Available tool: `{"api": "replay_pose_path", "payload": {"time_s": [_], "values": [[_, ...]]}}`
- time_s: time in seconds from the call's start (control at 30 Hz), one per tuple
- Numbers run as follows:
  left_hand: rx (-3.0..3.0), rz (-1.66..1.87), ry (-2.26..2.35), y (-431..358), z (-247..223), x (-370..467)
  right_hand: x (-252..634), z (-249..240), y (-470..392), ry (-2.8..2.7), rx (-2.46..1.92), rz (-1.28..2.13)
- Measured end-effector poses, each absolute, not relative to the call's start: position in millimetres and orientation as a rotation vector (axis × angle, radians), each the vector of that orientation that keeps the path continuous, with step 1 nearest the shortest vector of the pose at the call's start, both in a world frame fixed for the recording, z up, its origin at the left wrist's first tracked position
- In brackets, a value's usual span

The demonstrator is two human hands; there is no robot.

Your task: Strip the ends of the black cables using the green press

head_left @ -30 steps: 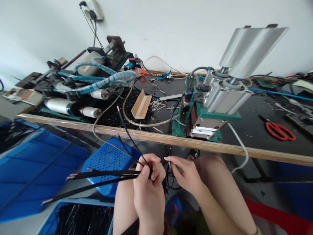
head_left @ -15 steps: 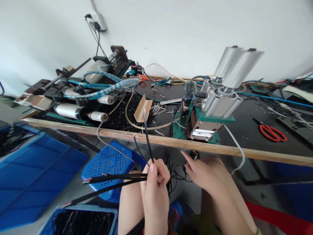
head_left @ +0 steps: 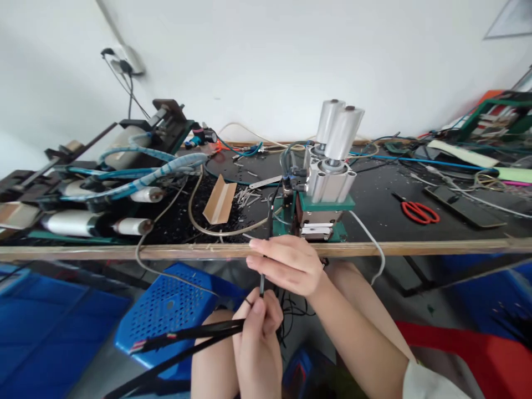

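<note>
Several black cables (head_left: 195,343) with bared, coloured wire ends are held in my left hand (head_left: 258,332), its thumb pressed over them. Most of them point out to the left, and one rises upright from the fist. My right hand (head_left: 291,265) is just above, its fingers laid across the upright cable (head_left: 261,285) and closed on it; the thumb is hidden. Behind that hand, on the bench, stands a pneumatic machine (head_left: 326,194) with two silver cylinders and a green base.
The bench (head_left: 374,219) bears red-handled scissors (head_left: 419,212), a folded cardboard piece (head_left: 220,200), scattered offcuts (head_left: 248,197) and a roller machine (head_left: 95,210) at left. A blue stool (head_left: 166,310) stands below. Blue crates (head_left: 54,338) are at lower left, a red stool (head_left: 457,346) at right.
My right hand has come up and left from near the knee to the upright cable. The left hand still holds the cables, slightly lower. The view has shifted to the right.
</note>
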State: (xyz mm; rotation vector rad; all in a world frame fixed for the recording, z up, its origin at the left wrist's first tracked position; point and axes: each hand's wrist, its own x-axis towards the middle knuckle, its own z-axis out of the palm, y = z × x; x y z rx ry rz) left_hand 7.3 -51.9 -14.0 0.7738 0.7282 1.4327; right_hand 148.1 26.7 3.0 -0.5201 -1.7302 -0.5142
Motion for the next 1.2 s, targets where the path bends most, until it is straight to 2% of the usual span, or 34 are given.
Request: {"api": "replay_pose_path", "payload": {"time_s": [0.27,0.53,0.83,1.2], "values": [[0.921,1.68,0.736,-47,-3,20,180,6,-23,-1.656,-0.723,-0.491],[0.783,1.539,0.831,-47,9,9,206,-26,-37,-1.483,-0.815,-0.392],[0.838,1.538,0.833,-42,11,14,224,-20,-43,-1.374,-0.944,-0.637],[0.829,1.539,0.855,-39,11,16,231,-31,-40,-1.562,-0.871,-0.398]]}}
